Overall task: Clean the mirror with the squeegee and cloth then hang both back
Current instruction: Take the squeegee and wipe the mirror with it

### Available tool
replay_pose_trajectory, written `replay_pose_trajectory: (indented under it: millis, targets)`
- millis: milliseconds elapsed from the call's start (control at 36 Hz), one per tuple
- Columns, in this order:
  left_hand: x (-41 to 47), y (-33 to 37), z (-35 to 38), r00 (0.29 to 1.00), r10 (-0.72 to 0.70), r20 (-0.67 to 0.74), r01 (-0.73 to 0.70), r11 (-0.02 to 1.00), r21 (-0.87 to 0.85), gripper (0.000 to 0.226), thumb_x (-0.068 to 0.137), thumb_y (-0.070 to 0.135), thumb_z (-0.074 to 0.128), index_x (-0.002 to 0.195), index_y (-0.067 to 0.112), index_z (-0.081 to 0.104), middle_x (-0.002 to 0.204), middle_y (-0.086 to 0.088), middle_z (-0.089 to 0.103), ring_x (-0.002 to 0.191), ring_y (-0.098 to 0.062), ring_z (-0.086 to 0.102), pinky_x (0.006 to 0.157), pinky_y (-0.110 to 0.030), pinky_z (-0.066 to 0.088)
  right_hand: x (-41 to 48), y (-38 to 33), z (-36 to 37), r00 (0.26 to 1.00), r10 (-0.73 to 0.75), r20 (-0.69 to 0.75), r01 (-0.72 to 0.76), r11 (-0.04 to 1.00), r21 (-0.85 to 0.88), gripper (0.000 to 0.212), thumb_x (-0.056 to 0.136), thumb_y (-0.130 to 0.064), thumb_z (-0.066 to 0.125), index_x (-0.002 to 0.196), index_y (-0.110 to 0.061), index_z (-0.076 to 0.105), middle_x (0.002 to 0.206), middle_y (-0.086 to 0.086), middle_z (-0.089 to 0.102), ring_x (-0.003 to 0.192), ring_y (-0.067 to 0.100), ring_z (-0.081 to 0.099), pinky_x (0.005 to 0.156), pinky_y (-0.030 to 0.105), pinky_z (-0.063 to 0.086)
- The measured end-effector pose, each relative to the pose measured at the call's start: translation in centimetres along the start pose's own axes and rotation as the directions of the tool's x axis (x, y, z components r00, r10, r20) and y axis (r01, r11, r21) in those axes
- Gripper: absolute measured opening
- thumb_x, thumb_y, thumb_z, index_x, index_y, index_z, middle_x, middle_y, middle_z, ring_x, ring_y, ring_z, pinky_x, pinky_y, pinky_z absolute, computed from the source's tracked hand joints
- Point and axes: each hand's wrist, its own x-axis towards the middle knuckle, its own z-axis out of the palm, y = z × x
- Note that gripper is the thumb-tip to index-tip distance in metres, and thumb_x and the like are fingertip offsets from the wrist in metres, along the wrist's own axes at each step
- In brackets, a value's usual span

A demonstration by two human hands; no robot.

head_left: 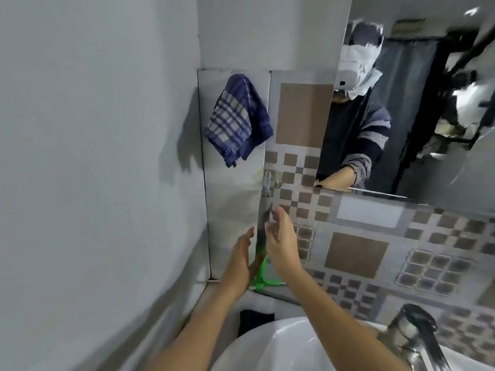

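The squeegee [260, 266], with a dark handle and a green blade end, stands upright against the tiled wall just below a metal hook [266, 184]. My right hand [281, 242] pinches the top of its handle with the fingertips. On the squeegee's left side, my left hand [242, 259] lies flat with fingers straight, against or close to the green part. The blue checked cloth [238, 119] hangs on the wall above and to the left, apart from both hands. The mirror [428, 116] fills the upper right and reflects a person.
A white sink [267, 346] lies below my arms, with a chrome tap [417, 341] at the lower right. A black object [255, 321] sits on the ledge behind the sink. The plain grey side wall [93, 156] closes in on the left.
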Motion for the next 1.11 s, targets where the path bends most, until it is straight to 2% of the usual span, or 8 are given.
replay_pose_trajectory:
  millis: [139,306,583,667,833,944,1056,1111]
  targets:
    - [0.4,-1.1,1.0,0.988,-0.104,0.117,0.127,0.97,-0.206,0.048,0.091,0.019,0.054,0.133,0.03,0.034,0.126,0.001,0.05,0.11,-0.011,0.051,0.092,-0.025,0.046,0.5,0.6,1.6,0.997,0.055,-0.048,-0.048,0.991,0.128,0.047,0.094,-0.008,0.045,0.139,-0.017,0.031,0.138,0.001,0.044,0.126,0.011,0.04,0.107,0.034,0.036]
    - [0.6,-2.1,1.0,0.986,-0.118,0.116,0.142,0.962,-0.232,0.046,0.091,0.014,0.052,0.13,0.031,0.035,0.109,0.004,0.055,0.099,-0.008,0.057,0.071,-0.014,0.05,1.1,0.7,1.7,0.995,0.077,-0.07,-0.062,0.977,0.204,0.046,0.093,-0.005,0.047,0.134,-0.02,0.034,0.131,0.003,0.05,0.12,0.012,0.045,0.099,0.028,0.039]
    - [-1.3,-0.4,-0.6,0.996,-0.075,0.052,0.084,0.973,-0.217,0.039,0.09,0.021,0.054,0.12,0.042,0.039,0.104,0.012,0.057,0.098,-0.007,0.058,0.074,-0.018,0.051,0.2,-1.4,1.1,0.987,0.117,-0.109,-0.078,0.947,0.312,0.045,0.091,-0.001,0.049,0.13,-0.018,0.038,0.118,-0.001,0.051,0.108,0.009,0.048,0.09,0.024,0.044]
    - [-1.8,0.7,-1.2,1.0,-0.026,-0.012,0.022,0.972,-0.234,0.035,0.09,0.022,0.055,0.113,0.045,0.043,0.105,0.006,0.059,0.097,-0.009,0.058,0.073,-0.014,0.05,-0.2,-2.7,0.3,0.989,0.092,-0.119,-0.045,0.935,0.351,0.044,0.09,-0.001,0.05,0.13,-0.017,0.038,0.12,0.002,0.052,0.111,0.016,0.052,0.095,0.035,0.048]
    - [-2.9,5.3,-2.2,0.99,0.098,-0.099,-0.121,0.953,-0.277,0.038,0.086,0.046,0.053,0.122,0.039,0.047,0.113,0.015,0.057,0.104,0.002,0.055,0.087,-0.019,0.049,-1.3,-6.7,-3.4,0.987,-0.036,-0.159,0.099,0.905,0.413,0.041,0.09,-0.003,0.053,0.123,-0.023,0.04,0.107,-0.005,0.056,0.105,0.015,0.058,0.086,0.027,0.053]
    - [-3.3,8.9,-2.6,0.977,0.189,-0.102,-0.208,0.948,-0.242,0.036,0.091,0.027,0.051,0.126,0.031,0.044,0.113,0.014,0.054,0.106,-0.002,0.052,0.089,-0.02,0.046,-2.4,-9.3,-7.1,0.967,-0.142,-0.213,0.217,0.896,0.388,0.045,0.085,-0.003,0.06,0.124,-0.016,0.041,0.107,-0.003,0.059,0.099,0.012,0.061,0.083,0.027,0.055]
    - [-3.7,12.2,-3.1,0.949,0.315,-0.02,-0.314,0.936,-0.158,0.033,0.093,0.013,0.05,0.122,0.028,0.046,0.109,0.006,0.054,0.1,0.001,0.052,0.082,-0.009,0.044,-3.7,-10.5,-11.6,0.947,-0.184,-0.262,0.28,0.874,0.398,0.05,0.08,0.004,0.064,0.12,-0.016,0.041,0.107,-0.001,0.057,0.097,0.012,0.061,0.085,0.027,0.053]
    - [-3.9,13.4,-3.1,0.924,0.379,0.046,-0.373,0.922,-0.106,0.033,0.092,0.01,0.049,0.123,0.023,0.047,0.108,0.001,0.055,0.098,-0.005,0.053,0.083,-0.017,0.045,-4.3,-11.0,-14.0,0.939,-0.199,-0.279,0.3,0.871,0.389,0.054,0.077,0.008,0.065,0.121,-0.012,0.04,0.105,-0.003,0.057,0.092,0.004,0.063,0.081,0.021,0.053]
